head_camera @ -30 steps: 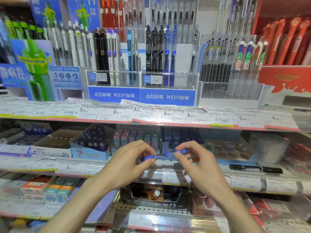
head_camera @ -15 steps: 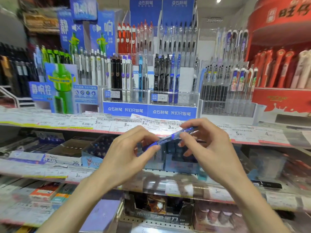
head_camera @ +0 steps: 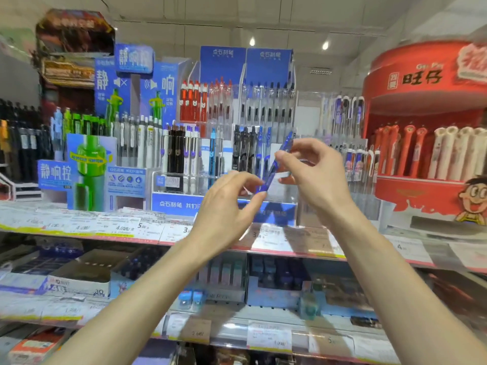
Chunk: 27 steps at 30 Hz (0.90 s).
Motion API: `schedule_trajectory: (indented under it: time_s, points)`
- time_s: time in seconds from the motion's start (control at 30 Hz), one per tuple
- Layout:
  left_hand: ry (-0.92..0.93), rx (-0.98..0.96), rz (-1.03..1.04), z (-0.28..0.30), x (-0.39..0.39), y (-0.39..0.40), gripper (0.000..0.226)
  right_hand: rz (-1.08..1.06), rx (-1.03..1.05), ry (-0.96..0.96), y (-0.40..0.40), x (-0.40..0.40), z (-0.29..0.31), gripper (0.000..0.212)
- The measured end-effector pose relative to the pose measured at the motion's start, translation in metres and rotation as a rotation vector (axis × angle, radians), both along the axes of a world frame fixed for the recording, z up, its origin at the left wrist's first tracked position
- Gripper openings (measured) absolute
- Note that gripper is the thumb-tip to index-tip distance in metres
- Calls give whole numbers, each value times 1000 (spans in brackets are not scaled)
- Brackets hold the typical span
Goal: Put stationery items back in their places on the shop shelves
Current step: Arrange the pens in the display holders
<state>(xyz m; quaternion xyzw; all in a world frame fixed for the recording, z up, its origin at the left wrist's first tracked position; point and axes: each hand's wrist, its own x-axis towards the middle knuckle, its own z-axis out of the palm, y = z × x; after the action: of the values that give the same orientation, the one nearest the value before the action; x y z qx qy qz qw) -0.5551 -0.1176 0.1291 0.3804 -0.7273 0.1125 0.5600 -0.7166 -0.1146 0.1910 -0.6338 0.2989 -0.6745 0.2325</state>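
The price tags (head_camera: 126, 227) on the shelf edge were way too blurry to read. The right hand (head_camera: 313, 175) covered the blue pen's (head_camera: 271, 175) middle, and both forearms got cut off at the bottom edge.

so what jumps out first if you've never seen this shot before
The two hands in the centre: the left hand and right hand pinch a blue pen, tilted steeply in front of the clear pen rack on the top shelf. After that, the big red display stand at the right, with its rows of red and white pens.
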Motion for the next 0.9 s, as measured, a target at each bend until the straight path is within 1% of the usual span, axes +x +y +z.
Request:
schedule_trajectory:
  time_s: [0.07,0.13,0.23,0.3,0.47,0.73,0.9]
  points:
    - [-85,-71,99,4,2,-9,20,-102,-62,19,-5,-6,17,26]
    - [-127,-107,172,6,5,-17,28,-202,-124,37,-11,-12,33,25]
    - [-159,-84,211,3,8,-29,32,-356,-200,126,-22,-14,46,27]
    - [-180,-88,211,-2,9,-34,32,-404,-227,186,-28,-10,48,27]
    - [-194,-121,212,-8,14,-40,35,-443,-194,291,-40,0,42,29]
    - [-182,-120,210,-10,13,-44,35,-472,-184,282,-37,-2,57,35]
    - [-184,-128,207,-11,13,-45,36,-480,-129,395,-38,3,48,36]
